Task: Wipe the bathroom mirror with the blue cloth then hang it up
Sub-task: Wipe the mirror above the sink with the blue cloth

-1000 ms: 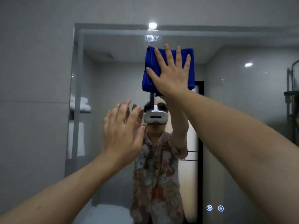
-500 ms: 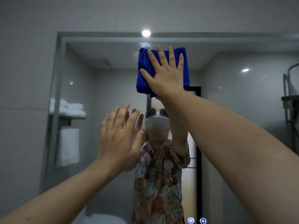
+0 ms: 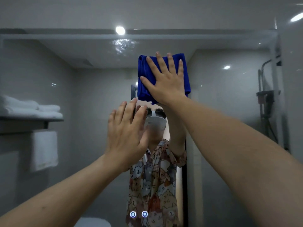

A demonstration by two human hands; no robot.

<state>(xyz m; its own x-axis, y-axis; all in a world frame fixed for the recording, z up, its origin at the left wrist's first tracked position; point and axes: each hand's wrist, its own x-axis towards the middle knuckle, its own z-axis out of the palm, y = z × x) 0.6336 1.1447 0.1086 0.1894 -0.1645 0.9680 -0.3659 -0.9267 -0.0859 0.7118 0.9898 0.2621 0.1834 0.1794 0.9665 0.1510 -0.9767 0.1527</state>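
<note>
The bathroom mirror (image 3: 82, 89) fills most of the view, its top edge running under the grey wall. A folded blue cloth (image 3: 144, 76) lies flat against the upper middle of the glass. My right hand (image 3: 165, 81) presses on the cloth with fingers spread, covering its centre and right part. My left hand (image 3: 127, 133) is raised lower and to the left, palm toward the glass, fingers apart and holding nothing. A smeared wet patch (image 3: 123, 46) shows on the glass above the cloth.
Reflected in the mirror are a shelf with folded white towels (image 3: 32, 110), a hanging white towel (image 3: 44, 149), shower fittings (image 3: 267, 99) at right and a person in a patterned shirt. Two lit touch buttons (image 3: 138, 214) sit low on the glass.
My right hand has slid the cloth down and to the right across the glass. The view has turned left, showing more of the mirror's left side. My left hand stays raised.
</note>
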